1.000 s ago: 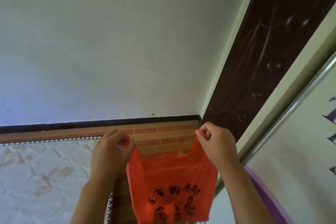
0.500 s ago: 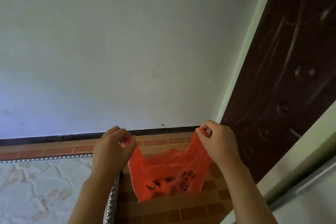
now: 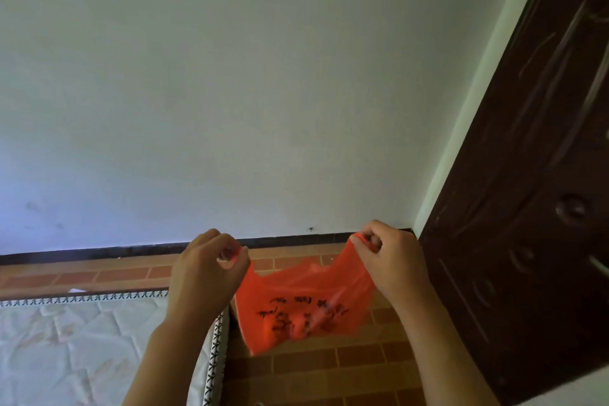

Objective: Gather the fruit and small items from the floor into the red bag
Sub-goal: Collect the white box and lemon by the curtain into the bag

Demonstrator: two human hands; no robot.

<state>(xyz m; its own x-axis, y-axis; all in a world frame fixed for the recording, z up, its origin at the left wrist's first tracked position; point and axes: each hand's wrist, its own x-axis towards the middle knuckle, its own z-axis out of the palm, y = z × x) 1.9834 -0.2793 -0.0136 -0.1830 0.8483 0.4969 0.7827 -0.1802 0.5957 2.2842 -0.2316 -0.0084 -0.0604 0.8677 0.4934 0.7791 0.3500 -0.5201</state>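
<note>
Two bare hands hold one thin red-orange plastic bag with black printed lettering [image 3: 303, 306] in the lower centre of the frame, stretched between them above a brick-patterned orange-brown tiled floor [image 3: 329, 369]. The left hand [image 3: 206, 273], lower centre-left, has its fingers curled and its grip pinches the bag's left top corner between thumb and fingertips. The right hand [image 3: 392, 260], lower centre-right and a little higher, has its grip pinched the same way on the bag's right top corner. The bag's top edge sags in a shallow curve from one pinch to the other, and its body hangs below and between both hands, clear of the floor, its lower edge tilted down toward the left. The lettering is too blurred to read.

One white quilted mattress with black-and-white cross-stitched edging [image 3: 82, 346] fills the lower left corner, its corner lying just beside the left forearm. One plain white wall [image 3: 263, 76] takes up the upper frame, ending at a black baseboard strip [image 3: 99, 250] along the floor. One dark brown panelled wooden door [image 3: 527, 208] runs down the right side.

No fruit or small items show on the visible floor.
</note>
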